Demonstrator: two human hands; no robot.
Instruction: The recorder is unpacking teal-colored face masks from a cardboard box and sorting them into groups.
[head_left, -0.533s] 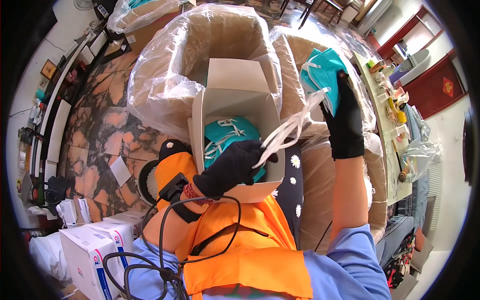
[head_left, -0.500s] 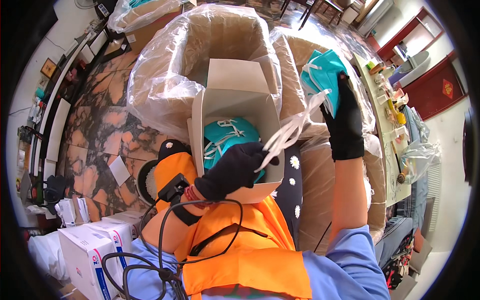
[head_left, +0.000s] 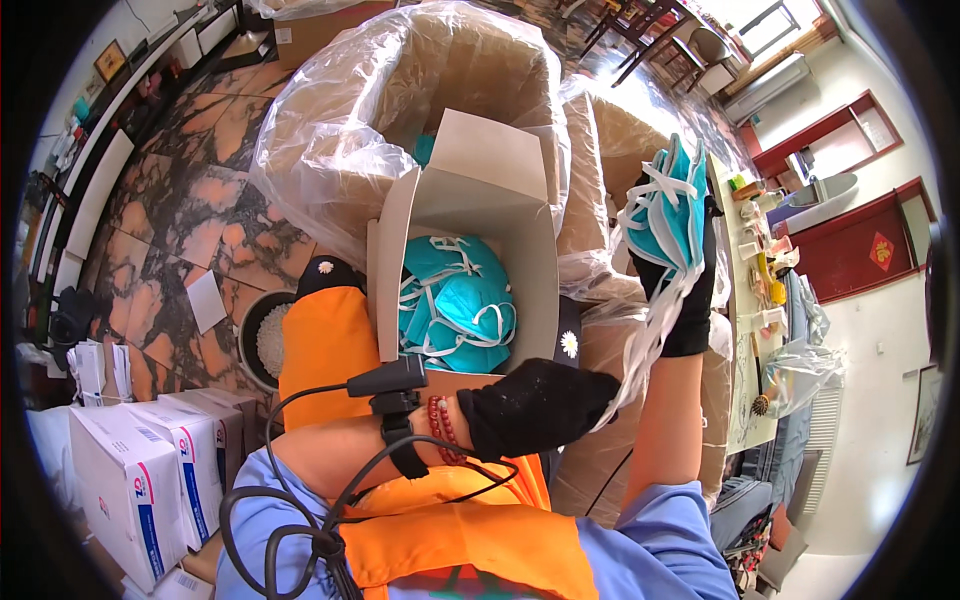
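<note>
In my raised right hand (head_left: 690,300), in a black glove, is a small stack of teal folded face masks (head_left: 672,215). Their white elastic straps (head_left: 655,345) hang down together in a stretched bundle. My left hand (head_left: 545,405), also black-gloved, is closed at the lower ends of these straps, in front of the box; its fingertips are partly hidden. Between my legs stands an open cardboard box (head_left: 475,205), with more teal masks (head_left: 470,305) lying loosely inside, straps tangled over them.
Large cartons lined with clear plastic (head_left: 330,150) stand beyond the box and at the right. White printed boxes (head_left: 130,490) are stacked at the lower left, near a bowl of white grains (head_left: 270,340). A cluttered table (head_left: 745,370) runs along the right. A black cable (head_left: 330,545) loops over my left arm.
My left hand has moved from over the box toward me and to the right, drawing the straps downward. The masks in my right hand have turned, and the masks in the box show more fully.
</note>
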